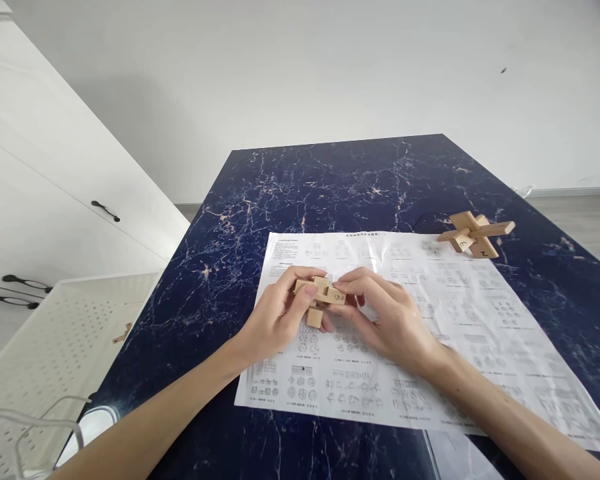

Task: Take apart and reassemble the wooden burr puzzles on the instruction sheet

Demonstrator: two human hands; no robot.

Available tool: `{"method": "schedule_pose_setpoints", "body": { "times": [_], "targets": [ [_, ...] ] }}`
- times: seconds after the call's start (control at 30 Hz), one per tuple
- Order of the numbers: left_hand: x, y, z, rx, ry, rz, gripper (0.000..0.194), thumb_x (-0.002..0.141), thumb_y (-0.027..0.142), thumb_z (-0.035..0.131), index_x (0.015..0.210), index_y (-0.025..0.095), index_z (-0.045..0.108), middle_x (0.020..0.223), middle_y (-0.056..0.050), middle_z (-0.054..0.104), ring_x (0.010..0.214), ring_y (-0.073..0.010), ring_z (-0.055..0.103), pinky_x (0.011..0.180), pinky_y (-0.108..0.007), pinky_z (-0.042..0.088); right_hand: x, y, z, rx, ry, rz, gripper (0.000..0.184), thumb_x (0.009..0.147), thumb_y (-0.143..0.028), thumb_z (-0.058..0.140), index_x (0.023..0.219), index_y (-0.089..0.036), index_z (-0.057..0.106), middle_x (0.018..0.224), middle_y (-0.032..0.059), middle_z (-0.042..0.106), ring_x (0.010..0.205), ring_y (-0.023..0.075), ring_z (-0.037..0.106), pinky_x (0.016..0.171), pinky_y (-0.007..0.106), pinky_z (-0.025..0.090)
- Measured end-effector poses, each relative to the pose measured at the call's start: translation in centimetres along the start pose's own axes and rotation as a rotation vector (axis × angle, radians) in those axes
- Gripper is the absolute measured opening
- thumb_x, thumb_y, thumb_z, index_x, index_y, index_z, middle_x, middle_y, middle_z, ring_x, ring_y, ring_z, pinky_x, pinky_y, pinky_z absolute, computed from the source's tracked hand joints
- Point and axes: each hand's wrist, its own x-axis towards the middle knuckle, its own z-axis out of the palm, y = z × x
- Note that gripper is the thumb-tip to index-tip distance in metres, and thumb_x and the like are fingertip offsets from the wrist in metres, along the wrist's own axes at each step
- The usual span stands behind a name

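Both my hands hold a small wooden interlocking puzzle (pixel 322 293) above a printed sheet. My left hand (pixel 285 305) grips its left side, thumb pressed on the near face and fingers behind. On the other side, my right hand (pixel 380 310) pinches the end of a notched wooden piece marked with a dark numeral that looks like 2. A square-ended piece (pixel 315 318) juts down toward me from the puzzle. Parts of the puzzle are hidden behind my fingers. Beneath lies the white instruction sheet (pixel 330 393), covered with rows of small diagrams.
An assembled cross-shaped wooden puzzle (pixel 473 235) rests at the sheet's far right corner. The dark blue marbled table (pixel 320 187) reaches back toward a white wall. To the left are a white cabinet (pixel 70 167), a perforated white surface (pixel 55 333) and a pale cable (pixel 35 421).
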Motion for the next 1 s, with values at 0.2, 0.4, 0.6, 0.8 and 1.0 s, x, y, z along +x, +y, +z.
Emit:
{"method": "schedule_pose_setpoints", "body": {
  "times": [0.2,0.4,0.6,0.8,1.0],
  "targets": [
    [0.09,0.30,0.17,-0.054,-0.006,-0.037,0.041,0.114,0.051,0.047,0.133,0.015,0.053,0.081,-0.004,0.079,0.072,-0.0190,0.080,0.071,-0.030,0.066,0.26,-0.05,-0.12,-0.089,0.025,-0.099,0.004,0.110,-0.019,0.061,0.112,-0.021,0.059,0.101,0.0070,0.073,0.078,0.0181,0.070,0.066,0.032,0.056],
    [0.08,0.47,0.20,-0.092,-0.022,-0.075,0.040,0.113,0.051,0.048,0.131,0.016,0.051,0.075,-0.002,0.077,0.065,-0.0196,0.078,0.065,-0.031,0.064,0.49,0.01,-0.44,-0.085,-0.001,-0.099,0.003,0.110,-0.020,0.059,0.112,-0.022,0.057,0.100,0.0076,0.072,0.077,0.0189,0.069,0.064,0.033,0.056],
    [-0.01,0.65,0.06,-0.020,0.038,-0.040,0.036,0.112,0.052,0.051,0.124,0.018,0.059,0.092,-0.003,0.073,0.070,-0.0149,0.073,0.069,-0.029,0.061,0.22,-0.08,-0.31,-0.035,-0.040,0.002,0.006,0.111,-0.026,0.058,0.114,-0.022,0.054,0.093,0.0055,0.072,0.069,0.0175,0.066,0.062,0.032,0.053],
    [-0.26,0.15,-0.19,-0.043,-0.037,-0.023,0.056,0.095,0.045,0.081,0.140,0.024,0.055,0.126,-0.009,0.067,0.102,-0.0206,0.072,0.088,-0.035,0.064,0.01,-0.16,-0.44,0.072,-0.040,0.210,0.012,0.111,-0.034,0.056,0.113,-0.023,0.055,0.092,0.0060,0.074,0.071,0.0188,0.069,0.059,0.030,0.053],
    [-0.26,-0.05,-0.33,-0.003,-0.015,-0.045,0.053,0.091,0.039,0.085,0.133,0.022,0.057,0.114,-0.008,0.071,0.103,-0.0236,0.073,0.087,-0.037,0.062,0.14,-0.32,-0.58,0.117,-0.027,0.239,0.011,0.111,-0.035,0.057,0.109,-0.024,0.057,0.095,0.0061,0.075,0.075,0.0196,0.070,0.063,0.032,0.057]
  ]
}}
